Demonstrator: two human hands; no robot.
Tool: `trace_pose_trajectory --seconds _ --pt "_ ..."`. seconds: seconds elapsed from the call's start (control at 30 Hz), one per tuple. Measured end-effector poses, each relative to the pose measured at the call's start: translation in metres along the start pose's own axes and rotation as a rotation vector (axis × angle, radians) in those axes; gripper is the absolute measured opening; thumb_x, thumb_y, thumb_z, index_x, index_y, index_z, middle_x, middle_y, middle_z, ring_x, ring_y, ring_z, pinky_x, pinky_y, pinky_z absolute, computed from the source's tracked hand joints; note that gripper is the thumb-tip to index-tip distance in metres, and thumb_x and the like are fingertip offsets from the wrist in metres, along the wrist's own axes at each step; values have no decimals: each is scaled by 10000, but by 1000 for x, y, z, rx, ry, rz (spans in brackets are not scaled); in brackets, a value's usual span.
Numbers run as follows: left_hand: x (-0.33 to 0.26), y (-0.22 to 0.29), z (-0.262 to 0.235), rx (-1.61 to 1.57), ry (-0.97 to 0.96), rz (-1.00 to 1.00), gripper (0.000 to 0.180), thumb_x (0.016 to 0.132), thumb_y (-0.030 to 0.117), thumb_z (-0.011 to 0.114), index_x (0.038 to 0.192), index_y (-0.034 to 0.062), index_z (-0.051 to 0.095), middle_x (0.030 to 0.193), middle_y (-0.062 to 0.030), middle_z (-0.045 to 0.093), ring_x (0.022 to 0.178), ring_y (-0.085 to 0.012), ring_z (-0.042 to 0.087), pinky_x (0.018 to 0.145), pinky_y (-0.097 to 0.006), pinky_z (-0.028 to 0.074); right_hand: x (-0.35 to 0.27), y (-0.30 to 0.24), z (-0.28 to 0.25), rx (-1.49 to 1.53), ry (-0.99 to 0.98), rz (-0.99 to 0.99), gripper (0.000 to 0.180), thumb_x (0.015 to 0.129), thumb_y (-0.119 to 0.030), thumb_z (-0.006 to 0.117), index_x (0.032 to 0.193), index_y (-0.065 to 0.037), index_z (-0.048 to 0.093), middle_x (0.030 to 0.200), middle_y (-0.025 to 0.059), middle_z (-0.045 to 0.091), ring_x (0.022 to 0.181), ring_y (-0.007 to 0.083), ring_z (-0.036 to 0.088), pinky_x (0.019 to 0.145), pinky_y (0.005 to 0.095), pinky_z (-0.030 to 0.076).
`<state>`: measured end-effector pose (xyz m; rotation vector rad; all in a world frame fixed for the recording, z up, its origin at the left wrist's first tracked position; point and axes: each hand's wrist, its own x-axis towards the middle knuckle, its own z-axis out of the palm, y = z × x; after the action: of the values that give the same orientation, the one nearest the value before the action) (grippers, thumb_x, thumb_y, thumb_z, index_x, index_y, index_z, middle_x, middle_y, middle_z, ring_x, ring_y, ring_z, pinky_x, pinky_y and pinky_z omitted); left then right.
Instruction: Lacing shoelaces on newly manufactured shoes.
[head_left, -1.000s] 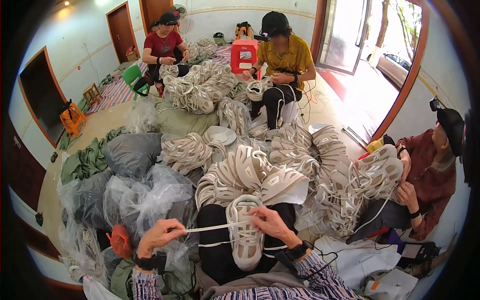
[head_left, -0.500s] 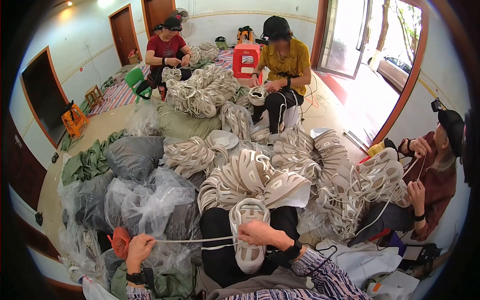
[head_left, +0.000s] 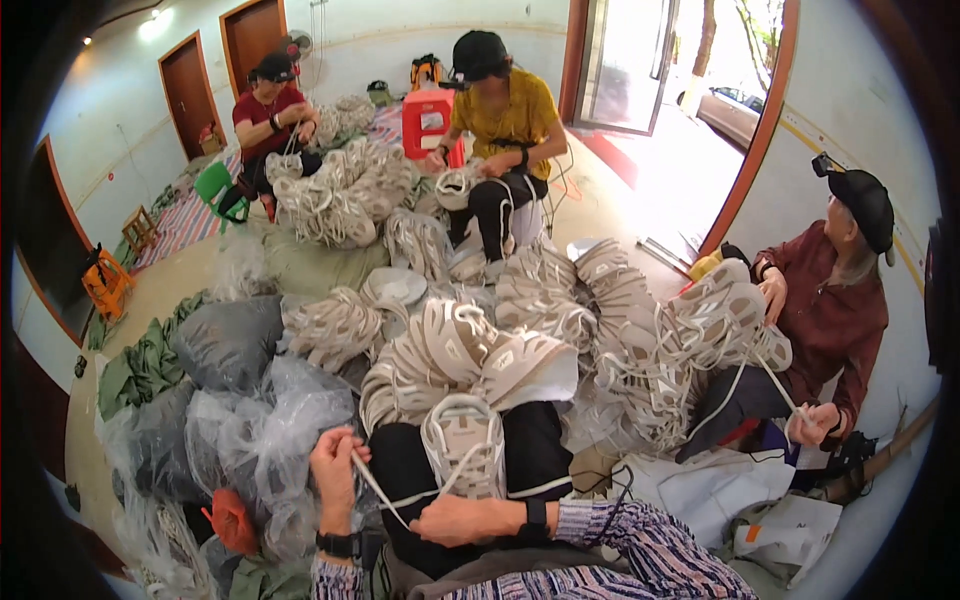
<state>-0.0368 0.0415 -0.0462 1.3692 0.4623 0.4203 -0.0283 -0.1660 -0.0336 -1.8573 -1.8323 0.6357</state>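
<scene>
A beige and white shoe upper (head_left: 460,432) lies across my dark-trousered lap, tongue toward the far side, with lacing over its near half. To its left, my left hand (head_left: 336,466) is raised and pinches the end of a white shoelace (head_left: 380,494). The lace slants down from it to my right hand (head_left: 455,521), whose fingers are closed on it at the near end of the upper. A second stretch of lace rises from my right hand onto the upper.
Ahead of my knees, a fanned stack of shoe uppers (head_left: 420,365) stands. Clear plastic bags (head_left: 265,425) and a red-orange bundle (head_left: 231,522) lie left; a white sack (head_left: 690,485) lies right. Across the pile, a person in yellow (head_left: 512,110) and one in red (head_left: 262,112) sit; another (head_left: 830,310) is at right.
My left hand has risen and come rightward, and the lace stretched level between my hands now slants. My right hand has dropped to the upper's near end. The view has shifted right.
</scene>
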Motion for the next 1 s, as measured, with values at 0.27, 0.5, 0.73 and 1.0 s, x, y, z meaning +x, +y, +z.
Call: trace_pose_trajectory --seconds 0.27,0.5,0.73,1.0 --pt "-5 1 59 420 -413 36 168 871 112 560 941 -31 613 731 -66 640 547 -74 519 486 -227 402 -66 54 -62 -133 837 427 137 820 -82 530 940 -38 583 780 140 603 741 334 601 650 418 483" --pt "-11 -5 74 734 -453 424 174 832 170 595 849 10 659 772 -145 641 645 -273 623 589 -362 476 -57 59 -54 -320 814 424 110 792 -87 573 893 -53 601 846 103 527 855 281 501 769 377 404" --pt "-9 1 81 1200 -517 638 155 819 162 567 738 37 608 709 -121 607 666 -309 620 568 -401 483 -44 59 -46 -440 759 370 108 722 -56 579 827 -38 598 848 90 501 874 264 480 794 375 379" --pt "-6 3 88 1289 -577 757 124 813 145 562 748 40 568 696 -122 590 625 -307 608 530 -385 477 -39 63 -43 -374 777 366 109 700 -39 575 805 -29 602 825 98 499 862 276 476 775 383 377"
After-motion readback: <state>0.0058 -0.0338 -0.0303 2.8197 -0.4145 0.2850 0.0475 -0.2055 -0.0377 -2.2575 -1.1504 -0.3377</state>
